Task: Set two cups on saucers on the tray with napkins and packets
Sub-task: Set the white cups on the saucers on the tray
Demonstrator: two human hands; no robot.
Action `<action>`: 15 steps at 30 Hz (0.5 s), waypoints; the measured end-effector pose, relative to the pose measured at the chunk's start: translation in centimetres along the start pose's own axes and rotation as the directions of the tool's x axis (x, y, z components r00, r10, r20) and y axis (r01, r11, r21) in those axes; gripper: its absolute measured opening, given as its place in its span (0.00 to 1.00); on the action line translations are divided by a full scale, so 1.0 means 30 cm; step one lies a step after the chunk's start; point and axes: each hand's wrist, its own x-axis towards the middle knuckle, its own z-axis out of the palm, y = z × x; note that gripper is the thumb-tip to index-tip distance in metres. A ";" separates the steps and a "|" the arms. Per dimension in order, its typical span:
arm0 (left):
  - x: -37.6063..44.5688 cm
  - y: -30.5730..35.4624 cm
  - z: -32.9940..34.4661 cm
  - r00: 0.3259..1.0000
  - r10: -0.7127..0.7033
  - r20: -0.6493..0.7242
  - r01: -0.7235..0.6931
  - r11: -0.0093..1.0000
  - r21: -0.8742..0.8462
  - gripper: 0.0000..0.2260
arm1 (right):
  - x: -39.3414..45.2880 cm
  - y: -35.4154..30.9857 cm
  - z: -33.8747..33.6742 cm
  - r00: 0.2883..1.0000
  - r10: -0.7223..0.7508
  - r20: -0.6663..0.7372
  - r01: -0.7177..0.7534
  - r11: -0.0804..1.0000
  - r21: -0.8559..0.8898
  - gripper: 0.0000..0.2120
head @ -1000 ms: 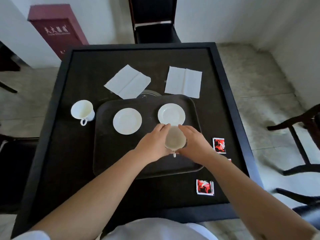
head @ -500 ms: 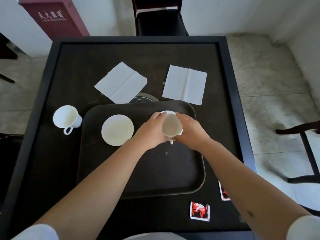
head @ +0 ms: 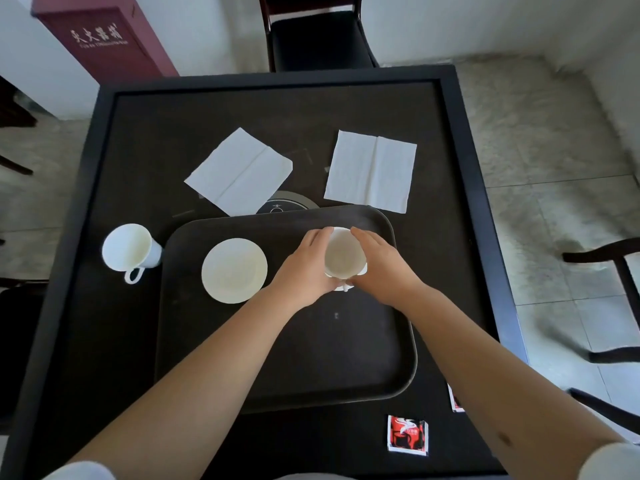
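A square black table (head: 346,109) carries a dark tray (head: 346,368) at its centre. Two white napkins (head: 239,171) (head: 372,169) lie at 11 and 1 o'clock, a white cup (head: 129,252) at 9, and red packets (head: 407,434) at 5.

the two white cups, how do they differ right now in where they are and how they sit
The white cup held over the tray is gripped on both sides by the left hand and right hand, above the right-hand white saucer; the white cup on the black table stands untouched, left of the dark tray. The held cup's handle is mostly hidden; the other's handle shows plainly, toward the person. Both are white, upright and look empty.
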 end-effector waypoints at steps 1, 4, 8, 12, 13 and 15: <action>-0.005 0.001 0.000 1.000 -0.008 0.011 0.008 1.000 -0.012 0.44 | 0.001 0.001 0.002 1.000 0.012 0.005 -0.012 1.000 -0.011 0.38; -0.031 0.011 0.000 0.999 -0.021 0.029 0.020 0.999 0.032 0.50 | -0.013 -0.006 0.001 0.998 0.037 0.051 -0.033 0.996 -0.087 0.45; -0.107 0.018 -0.014 0.999 0.025 -0.038 -0.020 0.990 0.137 0.47 | -0.076 -0.028 -0.007 1.000 0.030 0.009 -0.028 0.989 -0.148 0.42; -0.211 0.000 -0.031 1.000 0.015 -0.016 -0.011 0.971 0.238 0.39 | -0.185 -0.052 0.023 0.998 0.053 -0.014 -0.055 0.972 -0.229 0.43; -0.239 -0.008 -0.034 1.000 -0.003 0.005 0.002 0.964 0.267 0.38 | -0.214 -0.058 0.038 0.998 0.063 -0.020 -0.066 0.966 -0.249 0.43; -0.300 -0.022 -0.039 0.999 -0.034 0.024 0.025 0.949 0.315 0.38 | -0.269 -0.072 0.073 0.998 0.056 -0.029 -0.062 0.960 -0.273 0.43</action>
